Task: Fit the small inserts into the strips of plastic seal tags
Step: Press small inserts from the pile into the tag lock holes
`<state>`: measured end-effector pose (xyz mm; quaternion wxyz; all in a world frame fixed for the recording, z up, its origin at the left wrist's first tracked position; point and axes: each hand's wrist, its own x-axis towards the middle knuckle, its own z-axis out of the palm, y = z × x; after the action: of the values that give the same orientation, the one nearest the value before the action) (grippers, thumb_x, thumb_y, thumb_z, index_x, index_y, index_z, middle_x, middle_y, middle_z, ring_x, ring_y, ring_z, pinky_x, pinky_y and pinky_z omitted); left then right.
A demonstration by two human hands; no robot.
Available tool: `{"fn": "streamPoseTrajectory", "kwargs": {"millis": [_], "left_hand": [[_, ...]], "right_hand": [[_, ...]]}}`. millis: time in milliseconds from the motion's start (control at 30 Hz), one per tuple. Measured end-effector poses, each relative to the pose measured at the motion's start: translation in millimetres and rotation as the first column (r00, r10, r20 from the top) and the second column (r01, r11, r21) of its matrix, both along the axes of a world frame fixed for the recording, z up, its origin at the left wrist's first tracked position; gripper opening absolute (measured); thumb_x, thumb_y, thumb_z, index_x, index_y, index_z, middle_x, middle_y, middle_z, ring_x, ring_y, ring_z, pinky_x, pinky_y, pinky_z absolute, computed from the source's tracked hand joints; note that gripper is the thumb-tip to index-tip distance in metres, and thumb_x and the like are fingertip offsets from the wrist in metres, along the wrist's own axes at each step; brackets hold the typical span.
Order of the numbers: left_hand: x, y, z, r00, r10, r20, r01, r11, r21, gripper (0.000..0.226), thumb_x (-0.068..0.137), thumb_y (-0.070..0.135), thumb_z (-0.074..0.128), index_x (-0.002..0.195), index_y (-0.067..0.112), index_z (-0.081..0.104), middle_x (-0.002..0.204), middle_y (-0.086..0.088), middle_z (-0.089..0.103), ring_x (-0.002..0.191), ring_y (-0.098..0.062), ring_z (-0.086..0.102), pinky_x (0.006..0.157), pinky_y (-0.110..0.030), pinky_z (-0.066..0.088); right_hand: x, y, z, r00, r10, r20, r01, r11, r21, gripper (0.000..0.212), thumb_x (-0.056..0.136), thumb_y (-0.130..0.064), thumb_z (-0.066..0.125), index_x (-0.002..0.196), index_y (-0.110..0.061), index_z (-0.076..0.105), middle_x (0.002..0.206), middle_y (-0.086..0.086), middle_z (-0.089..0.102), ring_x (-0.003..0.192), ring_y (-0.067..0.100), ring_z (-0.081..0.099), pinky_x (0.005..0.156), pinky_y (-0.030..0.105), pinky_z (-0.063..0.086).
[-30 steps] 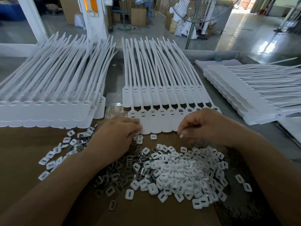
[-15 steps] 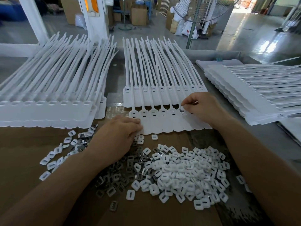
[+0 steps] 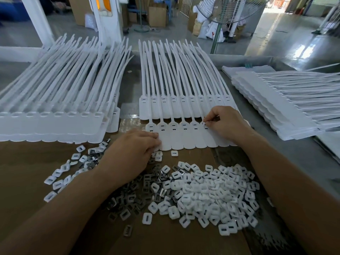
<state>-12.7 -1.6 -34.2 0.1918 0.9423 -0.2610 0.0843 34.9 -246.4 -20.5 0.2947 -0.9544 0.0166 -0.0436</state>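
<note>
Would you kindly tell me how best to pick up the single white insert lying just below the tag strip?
Probably pinch the white insert by two opposite outer edges, coming straight down from above: it lies flat on the cardboard, slot up, apart from the heap.

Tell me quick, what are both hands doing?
Left hand: open, pressing on the tag strip.
Right hand: pinching a small insert at a tag slot.

The left hand (image 3: 135, 150) and right hand (image 3: 227, 124) are bare. The left forearm (image 3: 60, 205) and right forearm (image 3: 287, 181) are bare too, uncovered along all their visible length to the edge of view.
</note>
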Motion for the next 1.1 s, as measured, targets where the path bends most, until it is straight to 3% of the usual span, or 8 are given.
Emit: {"fn": "streamPoseTrajectory", "kwargs": {"millis": [267,433,700,1100], "left_hand": [[1,-2,0,1.0,0.001,-0.004,-0.001,1.0,0.004,0.026,0.09,0.02,0.052,0.113,0.022,0.064,0.125,0.007,0.057,0.118,-0.014,0.049,0.095,-0.018,0.025],[0,-1,2,1.0,0.01,-0.004,-0.01,1.0,-0.007,0.025,0.089,0.019,0.054,0.112,0.022,0.065,0.123,0.006,0.059,0.115,-0.015,0.051,0.094,-0.019,0.027],[1,0,1,1.0,0.012,-0.006,-0.012,1.0,-0.008,0.026,0.09,0.02,0.053,0.113,0.023,0.064,0.124,0.007,0.058,0.117,-0.013,0.049,0.095,-0.019,0.027],[-1,-2,2,1.0,0.007,0.001,-0.007,1.0,-0.008,0.027,0.091,0.024,0.05,0.115,0.025,0.063,0.126,0.01,0.056,0.118,-0.011,0.047,0.094,-0.017,0.024]], "right_hand": [[0,-2,0,0.999,-0.028,0.026,0.026,0.996,0.085,0.017,0.082,-0.01,0.066,0.076,-0.026,0.066,0.07,-0.02,0.056,0.069,-0.004,0.051,0.058,0.008,0.033],[2,0,7,1.0,-0.014,0.0,0.014,0.994,0.105,0.022,0.079,-0.006,0.068,0.075,-0.025,0.057,0.073,-0.011,0.058,0.082,0.013,0.057,0.077,0.027,0.044],[13,1,11,0.991,-0.045,-0.127,0.056,0.995,0.083,0.026,0.075,-0.005,0.071,0.072,-0.027,0.056,0.082,-0.004,0.062,0.089,0.018,0.06,0.084,0.035,0.052],[6,-2,24,0.995,0.016,-0.102,-0.005,0.995,0.102,0.023,0.083,-0.005,0.061,0.073,-0.025,0.059,0.077,-0.005,0.062,0.067,0.006,0.056,0.053,0.017,0.039]]}}
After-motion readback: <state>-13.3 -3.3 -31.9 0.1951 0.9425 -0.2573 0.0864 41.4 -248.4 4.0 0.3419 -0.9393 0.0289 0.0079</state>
